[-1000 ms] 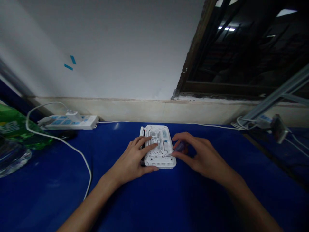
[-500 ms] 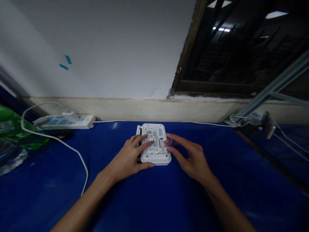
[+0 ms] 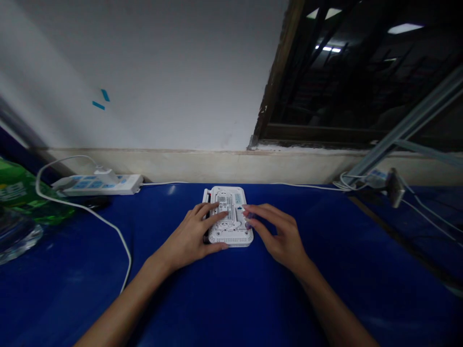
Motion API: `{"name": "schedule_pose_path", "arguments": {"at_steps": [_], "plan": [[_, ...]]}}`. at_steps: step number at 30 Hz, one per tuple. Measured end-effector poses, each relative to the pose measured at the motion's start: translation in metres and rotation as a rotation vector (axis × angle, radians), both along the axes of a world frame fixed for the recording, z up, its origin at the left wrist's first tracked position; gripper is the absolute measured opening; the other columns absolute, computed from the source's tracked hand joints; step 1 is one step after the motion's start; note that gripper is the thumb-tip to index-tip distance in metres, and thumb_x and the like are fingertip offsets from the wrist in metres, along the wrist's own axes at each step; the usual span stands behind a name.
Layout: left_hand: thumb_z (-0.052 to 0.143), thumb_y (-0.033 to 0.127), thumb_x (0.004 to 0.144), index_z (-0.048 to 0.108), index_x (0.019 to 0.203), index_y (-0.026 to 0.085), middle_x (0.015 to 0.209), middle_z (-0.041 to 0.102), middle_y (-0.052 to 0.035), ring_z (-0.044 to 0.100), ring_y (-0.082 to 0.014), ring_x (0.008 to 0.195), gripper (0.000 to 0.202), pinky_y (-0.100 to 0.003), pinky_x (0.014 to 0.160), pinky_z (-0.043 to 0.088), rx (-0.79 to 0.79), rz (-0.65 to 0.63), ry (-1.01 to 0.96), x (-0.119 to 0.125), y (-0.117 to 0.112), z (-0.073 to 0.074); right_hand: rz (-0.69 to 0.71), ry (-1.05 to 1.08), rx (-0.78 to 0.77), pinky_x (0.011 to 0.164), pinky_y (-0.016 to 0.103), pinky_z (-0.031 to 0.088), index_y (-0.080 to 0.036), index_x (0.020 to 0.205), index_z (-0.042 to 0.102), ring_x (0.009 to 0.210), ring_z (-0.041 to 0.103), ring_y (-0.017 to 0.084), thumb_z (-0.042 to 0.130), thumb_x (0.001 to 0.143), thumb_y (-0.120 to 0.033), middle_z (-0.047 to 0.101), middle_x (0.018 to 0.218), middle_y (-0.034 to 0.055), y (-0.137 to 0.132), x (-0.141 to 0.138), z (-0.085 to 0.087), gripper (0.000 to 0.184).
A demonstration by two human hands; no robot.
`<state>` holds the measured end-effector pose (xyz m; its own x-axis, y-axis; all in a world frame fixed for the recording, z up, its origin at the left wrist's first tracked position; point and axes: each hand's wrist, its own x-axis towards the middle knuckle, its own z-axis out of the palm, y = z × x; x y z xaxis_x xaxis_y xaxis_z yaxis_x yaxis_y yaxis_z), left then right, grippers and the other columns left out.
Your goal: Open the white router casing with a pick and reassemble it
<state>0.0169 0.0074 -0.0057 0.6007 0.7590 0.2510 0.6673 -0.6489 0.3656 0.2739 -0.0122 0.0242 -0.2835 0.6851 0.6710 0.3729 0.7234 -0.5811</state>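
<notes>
A white vented plastic casing, probably a router (image 3: 231, 238), lies underside up on the blue table, with a dark part showing along its left edge. My left hand (image 3: 191, 231) grips it, fingers across the top and thumb along the near edge. My right hand (image 3: 275, 231) is at its right edge, fingertips touching the casing. A small translucent purplish piece (image 3: 249, 220) sits between those fingertips, mostly hidden by them.
A white power strip (image 3: 97, 185) with a plug and a looping white cable (image 3: 90, 212) lies at the back left. A green bottle (image 3: 18, 193) and a glass object (image 3: 14, 236) stand at the far left. A metal rail (image 3: 408, 120) and cables sit at the right.
My right hand has moved left, in against the casing's right edge. The left hand stays on the casing. The whole view has drifted slightly.
</notes>
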Motion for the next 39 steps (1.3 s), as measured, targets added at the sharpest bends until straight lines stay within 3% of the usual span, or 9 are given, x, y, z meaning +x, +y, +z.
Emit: {"name": "schedule_pose_path", "arguments": {"at_steps": [4,10,17,22,25,28,30,34,39], "plan": [[0.068,0.062,0.088,0.045,0.152,0.032,0.158,0.038,-0.0114,0.035,-0.0358,0.144,0.074,-0.059,0.115,0.037,0.001,0.001,0.001,0.001,0.0,0.001,-0.076,0.003,0.026,0.071,0.032,0.055,-0.026,0.121,0.072,0.081,0.062,0.016,0.071,0.091,-0.019,0.063,0.091,0.0032,0.001,-0.007,-0.001,0.031],[0.068,0.063,0.088,0.045,0.152,0.03,0.159,0.038,-0.0118,0.035,-0.0362,0.144,0.075,-0.059,0.115,0.037,0.0,0.006,0.016,0.001,0.0,0.002,0.028,-0.048,0.005,0.101,0.042,0.049,-0.029,0.137,0.061,0.121,0.058,0.021,0.053,0.1,-0.009,0.068,0.126,0.0061,-0.001,-0.005,0.006,0.044],[0.065,0.062,0.09,0.042,0.154,0.032,0.16,0.036,-0.0102,0.033,-0.0354,0.145,0.075,-0.059,0.116,0.036,-0.007,0.015,0.056,0.001,-0.003,0.003,-0.086,0.026,0.066,0.076,0.036,0.051,-0.028,0.117,0.073,0.087,0.059,0.019,0.069,0.092,-0.015,0.063,0.09,0.0029,0.006,0.001,0.0,0.029],[0.065,0.061,0.091,0.038,0.155,0.033,0.161,0.035,-0.0089,0.032,-0.0345,0.145,0.075,-0.058,0.116,0.037,0.007,0.014,0.068,0.001,-0.002,0.002,0.007,-0.05,-0.062,0.101,0.046,0.048,-0.031,0.142,0.058,0.122,0.056,0.022,0.049,0.102,-0.012,0.065,0.13,0.0073,0.004,0.002,0.005,0.045],[0.065,0.06,0.092,0.037,0.156,0.034,0.161,0.034,-0.0089,0.033,-0.0349,0.145,0.075,-0.058,0.115,0.038,0.012,0.017,0.069,0.001,-0.002,0.0,0.011,0.005,-0.02,0.089,0.04,0.052,-0.032,0.13,0.067,0.105,0.061,0.021,0.059,0.098,-0.013,0.071,0.111,0.0039,0.004,0.0,0.005,0.038],[0.064,0.059,0.092,0.036,0.156,0.034,0.161,0.033,-0.0085,0.032,-0.0348,0.145,0.074,-0.058,0.115,0.039,0.007,0.025,0.064,0.001,-0.003,0.0,-0.05,0.043,0.031,0.073,0.035,0.05,-0.03,0.115,0.074,0.083,0.059,0.018,0.073,0.089,-0.017,0.063,0.087,0.0013,0.006,-0.001,0.002,0.028],[0.064,0.06,0.092,0.036,0.156,0.035,0.162,0.032,-0.0078,0.032,-0.0347,0.146,0.075,-0.058,0.115,0.039,0.0,0.028,0.065,0.001,-0.004,-0.001,-0.073,0.022,0.015,0.073,0.035,0.05,-0.03,0.119,0.073,0.084,0.058,0.018,0.073,0.09,-0.02,0.061,0.088,0.0018,0.006,0.0,0.001,0.031],[0.065,0.061,0.091,0.035,0.157,0.034,0.163,0.031,-0.0077,0.031,-0.0353,0.146,0.077,-0.059,0.116,0.037,-0.012,0.03,0.063,0.001,-0.004,-0.001,0.011,-0.051,-0.073,0.094,0.044,0.049,-0.03,0.143,0.057,0.114,0.058,0.023,0.05,0.101,-0.012,0.068,0.12,0.0068,0.006,0.006,0.004,0.046],[0.066,0.06,0.091,0.035,0.157,0.033,0.163,0.031,-0.008,0.03,-0.0351,0.147,0.077,-0.058,0.116,0.038,-0.028,0.032,0.06,0.002,-0.004,0.0,-0.019,-0.025,0.046,0.074,0.036,0.049,-0.028,0.121,0.071,0.085,0.059,0.019,0.069,0.09,-0.01,0.066,0.089,0.0029,0.006,0.006,0.006,0.036]]}}
